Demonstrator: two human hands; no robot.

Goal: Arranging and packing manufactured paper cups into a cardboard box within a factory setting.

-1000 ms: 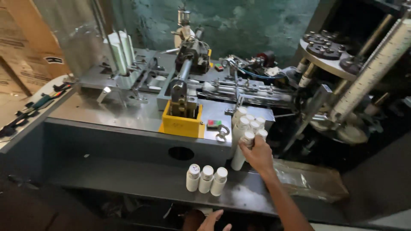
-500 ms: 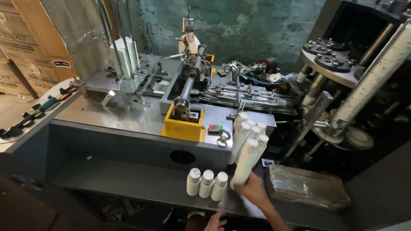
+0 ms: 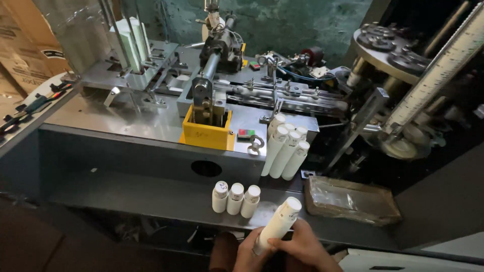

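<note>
A grey metal machine (image 3: 151, 118) fills the view above the fingers, its flat top carrying rails, a dark motor unit and a yellow box guard (image 3: 205, 135) at its front edge. Beyond the fingers to the right stands a round turret (image 3: 390, 48) with dark sockets, and a long slanted white column of stacked cups (image 3: 438, 75) runs up toward the top right corner. A grey shelf (image 3: 126, 194) runs along the machine's front, directly above the hands.

On that shelf, just right of the fingers, lies one flat packet wrapped in clear plastic (image 3: 350, 200). Leaning against the machine body farther above the fingers is a cluster of white paper-cup stacks (image 3: 285, 148); five tops can be counted, though more may be hidden behind. Nearer, just up and left of the fingers, three short white cup stacks (image 3: 236, 198) stand upright side by side on the shelf, touching each other.

At the bottom edge, both hands meet around one white cup stack (image 3: 280, 224), which tilts up to the right, its capped end rising clear above the fingers. The right hand (image 3: 305, 249) has its fingers clenched around the lower part of it; the left hand (image 3: 249, 254) grasps its bottom end from the left. Nothing lies between this stack and the three upright ones.
</note>
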